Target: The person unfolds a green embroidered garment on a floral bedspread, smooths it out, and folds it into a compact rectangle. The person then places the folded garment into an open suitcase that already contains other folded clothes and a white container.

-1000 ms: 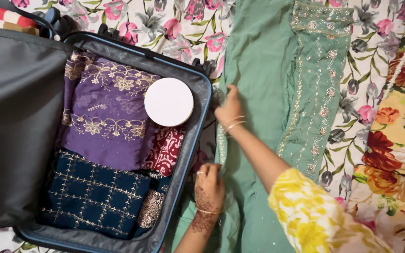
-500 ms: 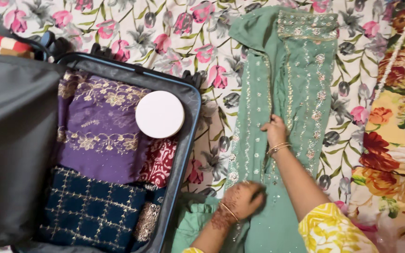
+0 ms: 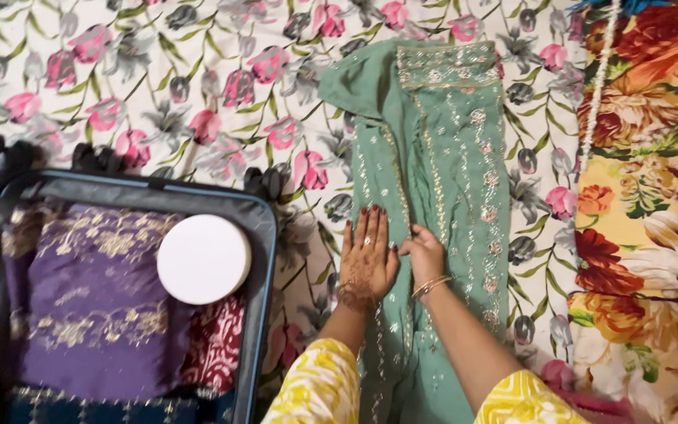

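A long green embroidered garment (image 3: 449, 133) lies stretched out on a flowered bedsheet (image 3: 158, 86). My left hand (image 3: 368, 255) rests flat on the garment's left part, fingers spread, holding nothing. My right hand (image 3: 425, 257) lies right beside it on the same cloth, fingers curled down onto the fabric. Whether it pinches the cloth cannot be told. Both wrists wear bangles, and yellow patterned sleeves show at the bottom.
An open dark suitcase (image 3: 264, 235) sits at the left, packed with a purple embroidered cloth (image 3: 88, 306), a red patterned cloth (image 3: 213, 345) and a round white box (image 3: 203, 259). A yellow and orange flowered cover (image 3: 653, 196) lies at the right.
The view has shifted up and right. My left hand moved up the green garment to lie flat beside my right hand, which slid down a little. The garment now lies straighter.
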